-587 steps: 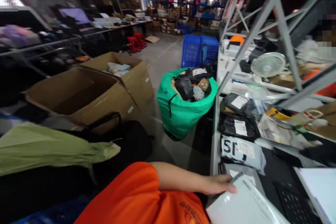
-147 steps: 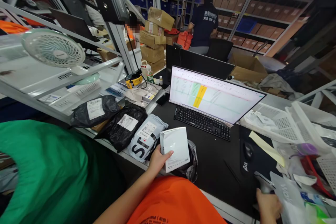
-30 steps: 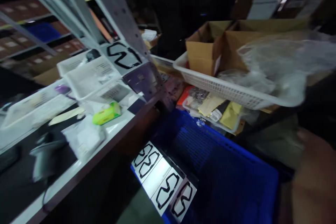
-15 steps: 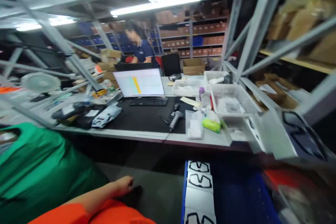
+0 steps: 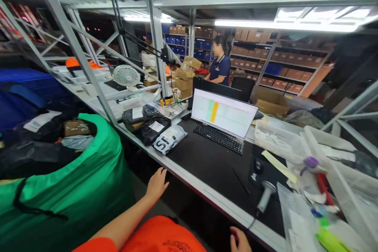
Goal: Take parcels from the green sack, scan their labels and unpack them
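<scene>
My left hand (image 5: 157, 185) reaches forward just short of the workbench's front edge (image 5: 189, 181), fingers stretched out and holding nothing. Beyond it on the black mat lie a grey-white plastic parcel (image 5: 170, 138) and two black parcels, one of them with a white label (image 5: 156, 126). My right hand (image 5: 240, 240) shows only in part at the bottom, near the bench edge. Its fingers are apart, with nothing seen in them. A barcode scanner (image 5: 266, 197) lies up and to the right of it, close to a pen (image 5: 241, 181) and a mouse (image 5: 258, 165).
On the left stands a green sack (image 5: 103, 173) filled with parcels. A monitor (image 5: 223, 112) and keyboard (image 5: 218, 138) sit on the bench, white baskets (image 5: 330, 181) at right. A metal upright (image 5: 158, 39) rises behind the parcels; a person (image 5: 221, 67) stands beyond.
The view has swung left, bringing the green sack and parcels nearer the middle. My left hand has risen toward the bench edge and its fingers have extended. My right hand has come into view.
</scene>
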Motion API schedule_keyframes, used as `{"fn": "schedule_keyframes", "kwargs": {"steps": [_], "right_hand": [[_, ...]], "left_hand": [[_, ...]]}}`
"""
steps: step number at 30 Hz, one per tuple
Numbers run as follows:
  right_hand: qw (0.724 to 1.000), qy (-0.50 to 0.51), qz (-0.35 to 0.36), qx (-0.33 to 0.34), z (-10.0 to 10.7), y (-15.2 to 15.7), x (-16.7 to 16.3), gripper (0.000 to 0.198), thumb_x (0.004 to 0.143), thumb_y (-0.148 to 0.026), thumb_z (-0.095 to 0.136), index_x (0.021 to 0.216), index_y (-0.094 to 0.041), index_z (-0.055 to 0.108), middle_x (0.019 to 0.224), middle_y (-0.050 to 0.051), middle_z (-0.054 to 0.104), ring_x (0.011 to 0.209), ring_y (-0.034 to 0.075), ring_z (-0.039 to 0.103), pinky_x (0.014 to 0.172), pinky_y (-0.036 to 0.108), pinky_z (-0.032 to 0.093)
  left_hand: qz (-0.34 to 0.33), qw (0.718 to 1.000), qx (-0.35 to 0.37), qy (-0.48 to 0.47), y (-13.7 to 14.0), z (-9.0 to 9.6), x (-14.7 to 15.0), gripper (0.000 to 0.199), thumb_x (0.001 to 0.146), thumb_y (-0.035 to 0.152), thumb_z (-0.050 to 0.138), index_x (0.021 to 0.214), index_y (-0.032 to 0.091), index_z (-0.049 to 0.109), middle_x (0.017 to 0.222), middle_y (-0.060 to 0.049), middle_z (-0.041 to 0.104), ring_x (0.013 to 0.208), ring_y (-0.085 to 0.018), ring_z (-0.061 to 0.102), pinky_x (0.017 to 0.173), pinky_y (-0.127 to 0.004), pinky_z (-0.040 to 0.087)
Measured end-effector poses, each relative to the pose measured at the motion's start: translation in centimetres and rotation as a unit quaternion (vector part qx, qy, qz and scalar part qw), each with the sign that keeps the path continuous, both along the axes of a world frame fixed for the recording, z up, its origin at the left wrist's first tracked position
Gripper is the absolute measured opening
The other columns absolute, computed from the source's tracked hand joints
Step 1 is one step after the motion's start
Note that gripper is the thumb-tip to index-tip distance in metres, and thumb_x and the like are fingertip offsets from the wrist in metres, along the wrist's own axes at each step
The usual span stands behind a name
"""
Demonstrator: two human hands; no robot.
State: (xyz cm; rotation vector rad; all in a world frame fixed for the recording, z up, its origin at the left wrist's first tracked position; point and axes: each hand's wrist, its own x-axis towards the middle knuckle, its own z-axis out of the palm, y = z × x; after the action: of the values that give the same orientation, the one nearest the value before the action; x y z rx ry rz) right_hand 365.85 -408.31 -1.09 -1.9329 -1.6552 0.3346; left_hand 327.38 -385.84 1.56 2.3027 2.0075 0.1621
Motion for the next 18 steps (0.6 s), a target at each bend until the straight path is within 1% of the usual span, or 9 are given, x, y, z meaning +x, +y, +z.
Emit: {"fn": "schedule_keyframes", "kwargs": {"steps": [2,5,7,8,9,11,13,15,18], "right_hand": [[0.997,0.002,-0.065,0.027,-1.1,5.2,-0.2,0.033,0.090,-0.035,0.038,0.095,-0.025,0.069,0.097,0.010,0.072,0.089,0.028,0.072,0.081,0.042,0.062],[0.983,-0.052,-0.166,0.058,-2.2,11.9,2.1,0.040,0.077,-0.036,0.041,0.101,-0.019,0.068,0.103,0.016,0.071,0.105,0.035,0.069,0.096,0.050,0.056],[0.971,-0.114,-0.211,0.025,-2.9,14.9,4.1,0.051,0.075,-0.036,0.040,0.112,-0.012,0.066,0.115,0.021,0.068,0.116,0.039,0.064,0.100,0.053,0.053],[0.964,-0.141,-0.226,-0.004,-3.2,16.0,5.0,0.055,0.075,-0.035,0.039,0.117,-0.009,0.064,0.121,0.023,0.065,0.119,0.039,0.062,0.100,0.053,0.052],[0.957,-0.162,-0.238,-0.041,-3.5,16.8,5.7,0.058,0.076,-0.033,0.038,0.122,-0.006,0.062,0.126,0.025,0.063,0.122,0.038,0.061,0.101,0.052,0.052],[0.940,-0.192,-0.249,-0.131,-4.0,17.8,6.5,0.061,0.077,-0.027,0.037,0.128,-0.002,0.059,0.131,0.026,0.060,0.123,0.035,0.061,0.103,0.048,0.050],[0.921,-0.225,-0.242,-0.209,-4.5,18.1,6.6,0.061,0.081,-0.022,0.036,0.133,0.002,0.056,0.134,0.026,0.059,0.121,0.033,0.062,0.104,0.044,0.049],[0.904,-0.270,-0.228,-0.242,-4.9,17.9,6.4,0.058,0.087,-0.021,0.033,0.135,0.004,0.053,0.134,0.027,0.058,0.116,0.034,0.064,0.101,0.043,0.050],[0.895,-0.320,-0.200,-0.238,-4.6,17.4,6.0,0.054,0.093,-0.023,0.030,0.134,0.003,0.054,0.120,0.026,0.064,0.107,0.035,0.067,0.094,0.044,0.052]], "left_hand": [[0.018,0.999,0.050,-0.005,5.9,1.2,-1.0,0.063,0.084,0.027,0.065,0.142,0.010,0.046,0.151,-0.022,0.041,0.135,-0.032,0.045,0.113,-0.041,0.035],[0.020,0.998,0.066,0.008,13.7,2.3,-1.6,0.084,0.078,0.036,0.077,0.148,0.009,0.041,0.157,-0.026,0.032,0.141,-0.039,0.036,0.117,-0.050,0.028],[0.007,0.999,0.047,0.020,17.6,2.3,-1.6,0.091,0.073,0.036,0.082,0.150,0.009,0.041,0.158,-0.027,0.030,0.144,-0.045,0.031,0.116,-0.058,0.026],[-0.001,0.999,0.037,0.021,19.1,2.0,-1.5,0.088,0.073,0.032,0.082,0.149,0.009,0.044,0.158,-0.028,0.031,0.144,-0.047,0.029,0.115,-0.062,0.025],[-0.009,0.999,0.031,0.009,20.2,1.7,-1.4,0.079,0.075,0.025,0.079,0.146,0.009,0.048,0.156,-0.028,0.033,0.144,-0.049,0.028,0.114,-0.065,0.024],[-0.018,0.998,0.026,-0.052,21.6,1.0,-1.3,0.051,0.084,0.011,0.065,0.135,0.008,0.060,0.149,-0.029,0.043,0.143,-0.049,0.032,0.111,-0.068,0.026],[-0.018,0.992,0.019,-0.126,22.2,0.7,-1.7,0.038,0.088,0.003,0.048,0.121,0.009,0.068,0.138,-0.027,0.055,0.138,-0.043,0.043,0.110,-0.063,0.033],[-0.010,0.985,0.002,-0.174,22.6,0.8,-2.7,0.037,0.090,0.003,0.044,0.113,0.012,0.071,0.131,-0.023,0.062,0.129,-0.036,0.054,0.107,-0.053,0.042],[0.029,0.972,-0.020,-0.231,23.3,1.8,-4.8,0.031,0.091,0.015,0.053,0.117,0.017,0.070,0.130,-0.017,0.064,0.117,-0.032,0.063,0.098,-0.045,0.049]]}}
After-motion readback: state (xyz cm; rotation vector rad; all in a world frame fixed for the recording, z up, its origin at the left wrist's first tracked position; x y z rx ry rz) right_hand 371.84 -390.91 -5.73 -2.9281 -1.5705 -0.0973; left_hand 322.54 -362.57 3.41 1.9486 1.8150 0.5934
